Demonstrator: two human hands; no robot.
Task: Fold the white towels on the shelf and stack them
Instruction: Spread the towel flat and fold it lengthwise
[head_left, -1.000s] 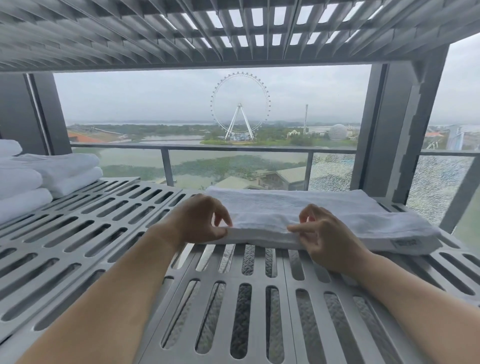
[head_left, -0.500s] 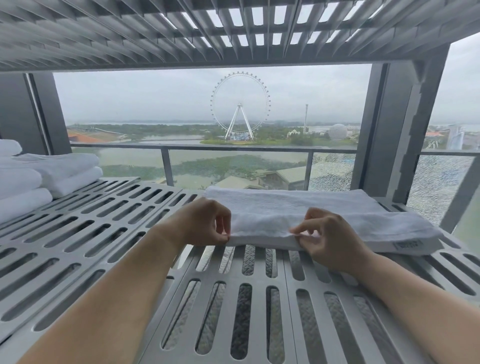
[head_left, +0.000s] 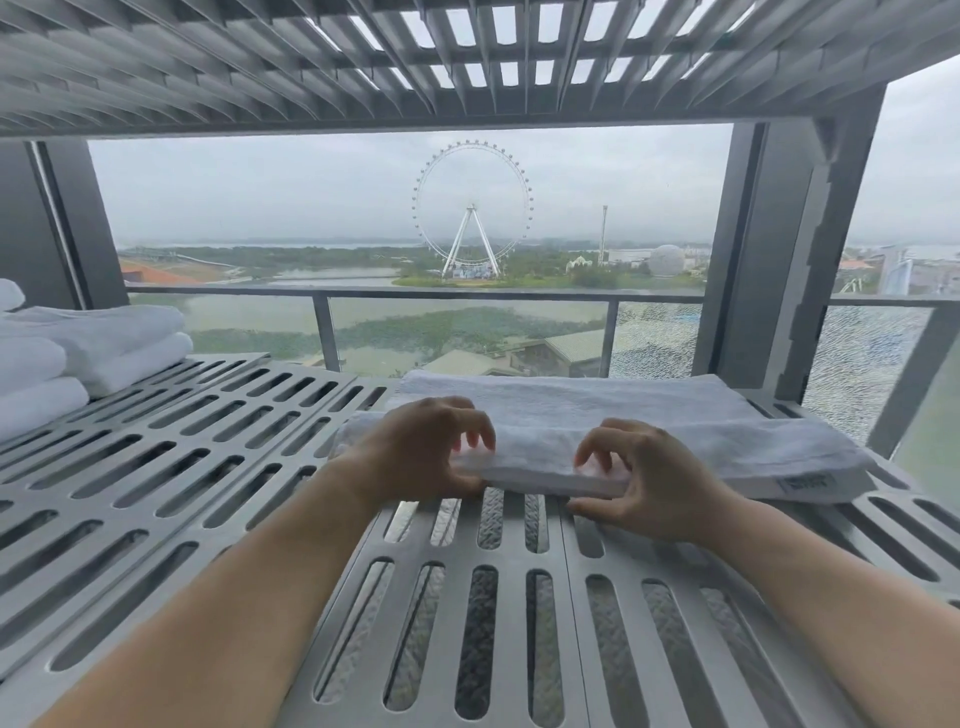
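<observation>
Left hand (head_left: 421, 449) and right hand (head_left: 647, 480), fingers curled, each pinch the near edge of the long folded white terry towel (head_left: 597, 410) lying on the grey slotted metal shelf (head_left: 569, 597).

L hand (head_left: 421, 447), R hand (head_left: 644, 478) pinch towel (head_left: 571, 410) edge.
</observation>
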